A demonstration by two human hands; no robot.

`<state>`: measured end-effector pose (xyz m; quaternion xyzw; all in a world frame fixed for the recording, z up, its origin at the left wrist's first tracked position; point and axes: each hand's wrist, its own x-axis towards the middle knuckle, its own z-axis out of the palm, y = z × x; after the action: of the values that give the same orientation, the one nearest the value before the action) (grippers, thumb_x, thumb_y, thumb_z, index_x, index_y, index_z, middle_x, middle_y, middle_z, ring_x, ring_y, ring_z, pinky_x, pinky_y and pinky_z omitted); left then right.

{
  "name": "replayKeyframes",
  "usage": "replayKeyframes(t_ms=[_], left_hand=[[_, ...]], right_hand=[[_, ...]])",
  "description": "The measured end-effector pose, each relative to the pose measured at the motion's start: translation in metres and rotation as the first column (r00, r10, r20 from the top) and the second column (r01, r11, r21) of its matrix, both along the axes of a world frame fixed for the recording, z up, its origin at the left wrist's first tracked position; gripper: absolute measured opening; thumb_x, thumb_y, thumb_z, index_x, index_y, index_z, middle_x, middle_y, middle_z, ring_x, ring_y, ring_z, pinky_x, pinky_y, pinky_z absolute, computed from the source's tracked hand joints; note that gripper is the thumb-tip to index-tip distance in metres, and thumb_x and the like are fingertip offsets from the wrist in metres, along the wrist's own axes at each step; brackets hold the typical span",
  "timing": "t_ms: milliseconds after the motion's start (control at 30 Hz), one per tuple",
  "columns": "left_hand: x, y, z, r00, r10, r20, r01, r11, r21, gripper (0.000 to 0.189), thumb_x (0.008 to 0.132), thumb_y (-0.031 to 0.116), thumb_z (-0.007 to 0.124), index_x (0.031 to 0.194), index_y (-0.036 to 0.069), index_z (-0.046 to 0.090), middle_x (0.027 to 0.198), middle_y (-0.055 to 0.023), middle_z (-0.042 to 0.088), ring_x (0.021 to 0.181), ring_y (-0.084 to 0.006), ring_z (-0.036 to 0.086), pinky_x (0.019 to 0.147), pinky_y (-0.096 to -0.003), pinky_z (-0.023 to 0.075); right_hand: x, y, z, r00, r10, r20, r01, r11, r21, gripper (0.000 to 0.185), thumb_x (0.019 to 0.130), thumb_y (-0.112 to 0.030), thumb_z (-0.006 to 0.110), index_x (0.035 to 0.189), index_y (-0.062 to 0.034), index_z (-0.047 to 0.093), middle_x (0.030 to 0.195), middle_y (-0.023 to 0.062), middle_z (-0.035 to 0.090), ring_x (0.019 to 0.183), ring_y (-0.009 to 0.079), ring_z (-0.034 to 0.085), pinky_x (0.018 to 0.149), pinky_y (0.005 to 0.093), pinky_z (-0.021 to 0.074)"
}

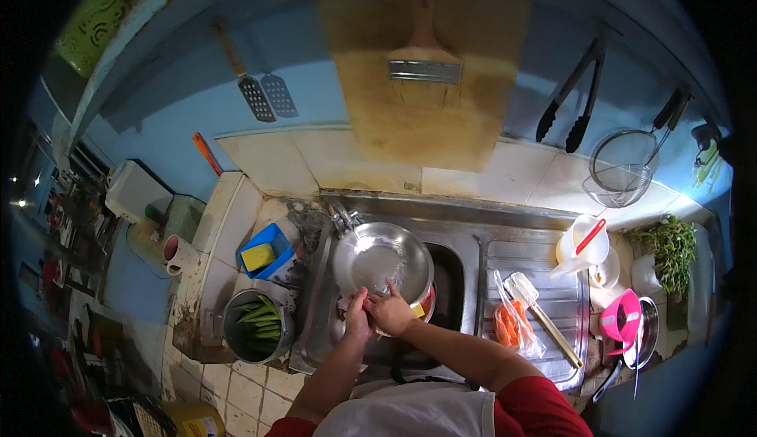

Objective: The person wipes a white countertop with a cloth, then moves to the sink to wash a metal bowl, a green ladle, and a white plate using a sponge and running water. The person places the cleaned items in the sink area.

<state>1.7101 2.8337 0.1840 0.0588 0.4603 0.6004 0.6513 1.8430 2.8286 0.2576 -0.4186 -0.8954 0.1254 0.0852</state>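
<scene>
A shiny stainless-steel pan [378, 259] is tilted under the faucet [343, 218] over the sink basin [452, 286], its inside wet and bright with glare. At its near rim, my left hand [358, 317] is closed around the pan's edge or handle; the exact hold is hidden. Beside it, my right hand [390, 311] overlaps the left fingers and the rim, one finger pointing up over the pan's inside. What the right fingers grip cannot be made out. Partly covered below the pan lie other dishes and a yellow piece [419, 310], perhaps a sponge.
On the drainboard [494, 247] lie a bagged orange item [511, 327] and a white-headed spatula [535, 301]. A pot of green pods [258, 324] and a blue sponge holder [266, 250] stand left. Right are a white jug [582, 242], a pink cup [621, 318] and a saucepan [647, 333].
</scene>
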Motion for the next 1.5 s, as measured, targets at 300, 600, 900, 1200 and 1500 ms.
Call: replayKeyframes(t_ms=[300,600,900,1200,1500], left_hand=[[-0.031,0.012,0.031,0.957,-0.161,0.24,0.156,0.987,0.04,0.054,0.097,0.039,0.061,0.136,0.003,0.05,0.134,-0.0163,0.058,0.121,-0.0328,0.058,0.105,-0.0506,0.0459],[-0.049,0.002,0.051,0.935,-0.345,-0.078,0.341,0.938,-0.059,0.076,0.097,0.068,0.041,0.145,0.009,0.042,0.14,-0.0135,0.055,0.124,-0.0316,0.058,0.097,-0.0499,0.0531],[-0.035,0.007,0.049,0.885,-0.438,-0.16,0.443,0.897,-0.008,0.083,0.096,0.072,0.036,0.145,0.005,0.042,0.141,-0.0159,0.054,0.126,-0.0322,0.057,0.091,-0.0447,0.0572],[-0.023,0.0,0.061,0.818,-0.574,0.029,0.574,0.819,-0.008,0.08,0.096,0.07,0.04,0.146,0.007,0.041,0.142,-0.0121,0.054,0.13,-0.0286,0.053,0.101,-0.0469,0.051],[-0.06,0.012,0.051,0.807,-0.572,-0.144,0.564,0.82,-0.096,0.086,0.096,0.073,0.034,0.153,0.009,0.032,0.151,-0.0145,0.044,0.134,-0.036,0.048,0.107,-0.0543,0.0438]], right_hand=[[0.074,0.02,-0.011,0.985,0.141,0.098,-0.148,0.987,0.065,0.044,0.092,-0.028,0.055,0.137,-0.0263,0.057,0.139,0.0021,0.059,0.132,0.0209,0.053,0.117,0.0519,0.0306],[0.057,0.059,-0.034,1.0,-0.009,0.005,0.009,0.979,-0.203,0.03,0.085,-0.027,0.062,0.112,-0.016,0.069,0.111,0.0072,0.066,0.109,0.0264,0.061,0.092,0.0414,0.0511],[-0.045,0.065,-0.058,0.829,-0.066,-0.555,-0.041,0.983,-0.179,0.025,0.078,-0.022,0.066,0.096,-0.0052,0.066,0.101,0.0219,0.064,0.103,0.0417,0.062,0.09,0.0496,0.0494],[-0.016,0.1,-0.044,0.793,-0.434,-0.428,0.513,0.854,0.084,0.043,0.078,-0.015,0.065,0.121,-0.0082,0.058,0.114,0.0143,0.058,0.106,0.0377,0.056,0.088,0.0471,0.05],[0.049,0.102,-0.072,0.96,-0.279,0.009,0.277,0.956,0.095,0.038,0.082,-0.023,0.063,0.118,-0.0117,0.061,0.116,0.0122,0.058,0.113,0.0357,0.054,0.095,0.0456,0.0469]])
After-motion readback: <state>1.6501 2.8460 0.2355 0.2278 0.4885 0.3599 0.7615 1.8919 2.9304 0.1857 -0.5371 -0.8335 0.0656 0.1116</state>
